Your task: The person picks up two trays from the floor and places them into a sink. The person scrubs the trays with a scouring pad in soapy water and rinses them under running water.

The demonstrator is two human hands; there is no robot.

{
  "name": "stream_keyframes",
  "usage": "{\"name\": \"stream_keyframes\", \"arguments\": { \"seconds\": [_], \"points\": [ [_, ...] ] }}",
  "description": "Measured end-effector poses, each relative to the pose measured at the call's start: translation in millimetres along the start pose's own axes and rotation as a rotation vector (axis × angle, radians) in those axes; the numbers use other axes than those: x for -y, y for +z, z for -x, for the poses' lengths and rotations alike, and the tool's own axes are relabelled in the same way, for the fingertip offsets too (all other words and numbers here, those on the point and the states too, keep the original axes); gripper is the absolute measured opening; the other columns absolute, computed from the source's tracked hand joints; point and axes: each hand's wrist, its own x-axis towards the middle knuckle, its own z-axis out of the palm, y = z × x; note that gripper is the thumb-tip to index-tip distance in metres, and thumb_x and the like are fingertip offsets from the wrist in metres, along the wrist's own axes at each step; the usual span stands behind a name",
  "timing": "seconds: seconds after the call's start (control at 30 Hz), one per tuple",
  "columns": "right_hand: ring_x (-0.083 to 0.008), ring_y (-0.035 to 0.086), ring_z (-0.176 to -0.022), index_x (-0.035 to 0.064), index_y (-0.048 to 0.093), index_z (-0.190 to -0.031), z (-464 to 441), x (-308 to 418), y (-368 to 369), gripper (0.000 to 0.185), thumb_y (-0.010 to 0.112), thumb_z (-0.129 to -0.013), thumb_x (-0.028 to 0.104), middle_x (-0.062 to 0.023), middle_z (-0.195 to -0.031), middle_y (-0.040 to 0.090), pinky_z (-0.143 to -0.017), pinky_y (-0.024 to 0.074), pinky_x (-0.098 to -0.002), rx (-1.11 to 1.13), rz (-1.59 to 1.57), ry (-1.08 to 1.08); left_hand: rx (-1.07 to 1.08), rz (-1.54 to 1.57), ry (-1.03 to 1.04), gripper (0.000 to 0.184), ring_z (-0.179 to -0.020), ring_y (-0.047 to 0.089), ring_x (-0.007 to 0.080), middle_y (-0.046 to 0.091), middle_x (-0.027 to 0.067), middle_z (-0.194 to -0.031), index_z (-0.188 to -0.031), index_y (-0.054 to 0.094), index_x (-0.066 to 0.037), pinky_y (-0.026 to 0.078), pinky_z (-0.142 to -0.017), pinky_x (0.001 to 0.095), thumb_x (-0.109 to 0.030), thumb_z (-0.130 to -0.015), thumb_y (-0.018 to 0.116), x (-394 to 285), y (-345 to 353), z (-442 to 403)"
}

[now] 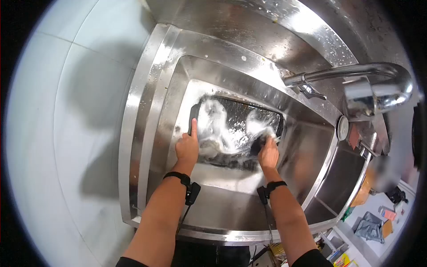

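Fingers of your left hand (187,149) brace the dark tray (236,115) at its left end, index straight, the rest curled; whether they pinch it, you cannot tell here. Your right hand (268,155) has its fingers closed round a dark scrubber (256,147) on the foamy right part, so the left probably resists sliding. The tray lies inside the sink (133,107), likely to contain suds; beyond, right, the faucet (356,70) arches.

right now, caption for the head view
Left hand steadies a sudsy black tray in a metal sink while the right scrubs.
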Motion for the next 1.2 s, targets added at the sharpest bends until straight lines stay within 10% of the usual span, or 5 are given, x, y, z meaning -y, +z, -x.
{"name": "stream_keyframes", "arguments": {
  "seconds": [0.23, 0.57, 0.93, 1.03, 1.2],
  "points": [
    [-0.0388, 0.059, -0.099, 0.0032, 0.058, -0.099, 13.9, 135.3, 70.1, 0.019, 0.058, -0.081, 0.007, -0.0178, -0.100, 0.059, -0.078, 0.0519, -0.0480, 0.058, -0.253, -0.561, -0.102, 0.009, 0.004, 0.087, -0.063, 0.065, 0.0201, 0.059, 0.0105, -0.090, -0.160, 0.021, -0.022, 0.054, -0.053, 0.0339, -0.007, -0.085, 0.063, 1.2, 11.9, 1.1],
    [-0.0390, 0.058, -0.096, 0.0034, 0.068, -0.096, -76.3, 120.1, 14.2, 0.015, 0.068, -0.083, 0.010, -0.0198, -0.104, 0.059, -0.081, 0.0494, -0.0465, -0.253, -0.212, -0.134, -0.133, -0.018, -0.011, 0.084, -0.062, 0.063, 0.0222, 0.056, 0.0103, -0.086, -0.159, 0.026, -0.025, 0.053, -0.051, 0.0341, -0.007, -0.085, 0.063, -2.8, 6.4, 2.0],
    [-0.0347, 0.059, -0.090, 0.0026, 0.064, -0.094, -19.5, 178.7, 44.9, 0.013, 0.062, -0.082, 0.005, -0.0179, -0.100, 0.058, -0.075, 0.0531, -0.0434, 0.074, -0.308, -0.689, -0.021, 0.070, -0.047, 0.066, -0.081, 0.070, 0.0264, 0.065, 0.0098, -0.099, -0.156, 0.027, -0.022, 0.059, -0.065, 0.0389, -0.014, -0.096, 0.052, 0.1, -4.0, 2.2],
    [-0.0367, 0.060, -0.089, 0.0036, 0.064, -0.096, -68.4, 223.8, 39.6, 0.016, 0.065, -0.080, 0.006, -0.0182, -0.097, 0.058, -0.074, 0.0521, -0.0459, -0.379, -0.573, -0.340, 0.006, 0.380, -0.220, 0.057, -0.085, 0.069, 0.0363, 0.063, 0.0207, -0.105, -0.151, 0.029, -0.004, 0.057, -0.071, 0.0463, -0.007, -0.097, 0.049, -2.5, 8.7, 0.3],
    [-0.0365, 0.059, -0.085, 0.0037, 0.062, -0.100, -42.1, 236.9, 29.0, 0.028, 0.070, -0.074, -0.001, -0.0167, -0.091, 0.055, -0.072, 0.0511, -0.0454, -0.106, -0.560, -0.679, -0.108, 0.396, -0.225, 0.017, -0.095, 0.068, 0.0290, 0.059, 0.0114, -0.112, -0.105, 0.052, -0.009, 0.058, -0.073, 0.0402, -0.021, -0.095, 0.058, -6.2, 6.7, 10.2]
  ]
}}
